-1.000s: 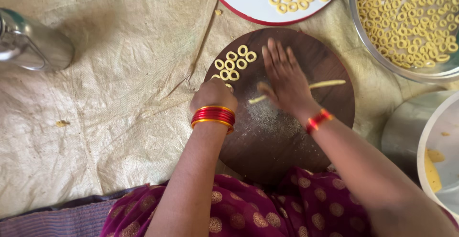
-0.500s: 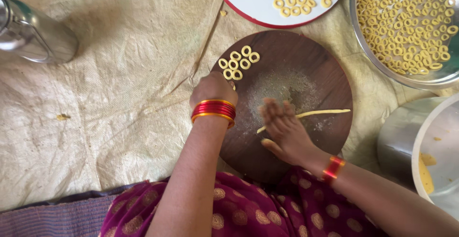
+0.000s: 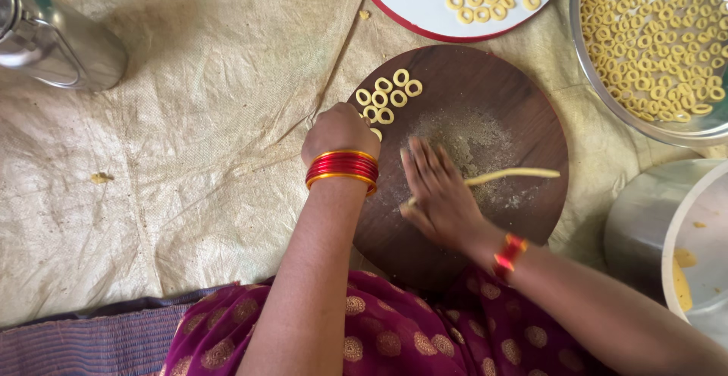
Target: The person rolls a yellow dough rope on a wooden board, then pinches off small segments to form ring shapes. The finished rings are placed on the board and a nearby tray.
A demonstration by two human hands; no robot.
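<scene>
Right hand: I see my right hand [image 3: 438, 194] lying flat, fingers spread, palm pressed on the near end of a thin pale-yellow rope of dough [image 3: 516, 173] — not gripping it, just resting on top.
Left hand: my left hand [image 3: 339, 130] is curled into a loose fist at the left edge of the board; I cannot tell whether it pinches anything.
Dough rope: it lies on the round dark wooden board [image 3: 485, 80], running right from under my right palm, over a dusting of flour.
Small rings: a cluster of little yellow dough rings [image 3: 388, 97] sits on the far left of the board, just beyond my left hand.
Far side: a white round tray with a red rim [image 3: 409, 1] and, to the right, a steel bowl [image 3: 599, 80] — both hold more rings.
Far left: a steel vessel [image 3: 53, 39] lies on the beige woven sheet [image 3: 167, 156].
</scene>
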